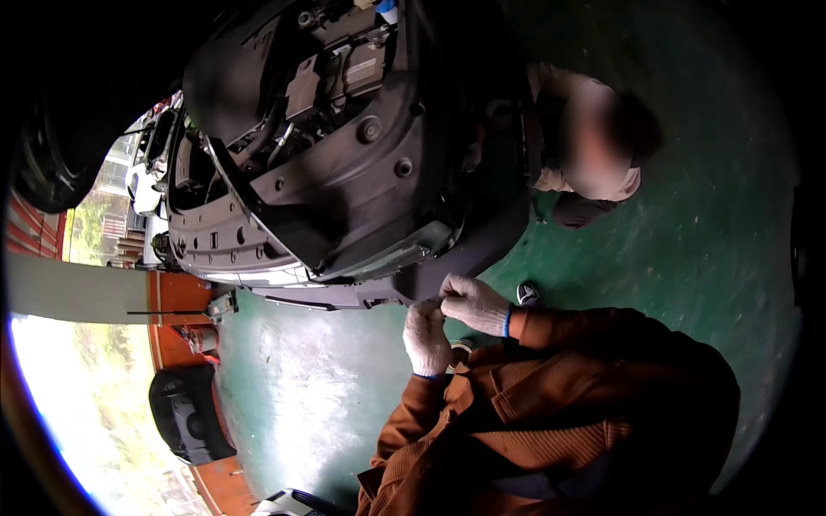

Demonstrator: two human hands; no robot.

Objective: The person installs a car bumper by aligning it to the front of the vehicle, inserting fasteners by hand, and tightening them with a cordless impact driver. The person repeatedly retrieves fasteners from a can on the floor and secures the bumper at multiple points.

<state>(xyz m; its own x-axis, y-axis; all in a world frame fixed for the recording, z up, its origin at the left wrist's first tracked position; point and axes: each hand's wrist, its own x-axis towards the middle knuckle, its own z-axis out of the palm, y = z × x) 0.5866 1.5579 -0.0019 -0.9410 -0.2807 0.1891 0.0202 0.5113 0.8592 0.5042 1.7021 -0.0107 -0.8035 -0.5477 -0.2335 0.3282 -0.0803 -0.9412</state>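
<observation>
My left hand (pixel 426 338), in a white knit glove, is closed with its fingers curled in. Right beside it, my right hand (pixel 475 304) wears a matching glove with a blue cuff edge. Its fingers are pinched together and meet the fingertips of the left. Anything small between them is hidden. Both hands are in front of a dark car's front bumper (pixel 413 282), apart from it as far as I can tell. Above the bumper, the headlight (pixel 417 245) and the uncovered engine bay (pixel 331 82) show.
Another person (pixel 594 138) crouches beside the car at the right. A shoe (pixel 527 294) is on the green floor (pixel 301 378) near my right arm. A black panel (pixel 191 414) leans at the left by an orange wall (pixel 176 301). A white car (pixel 148 189) stands farther off.
</observation>
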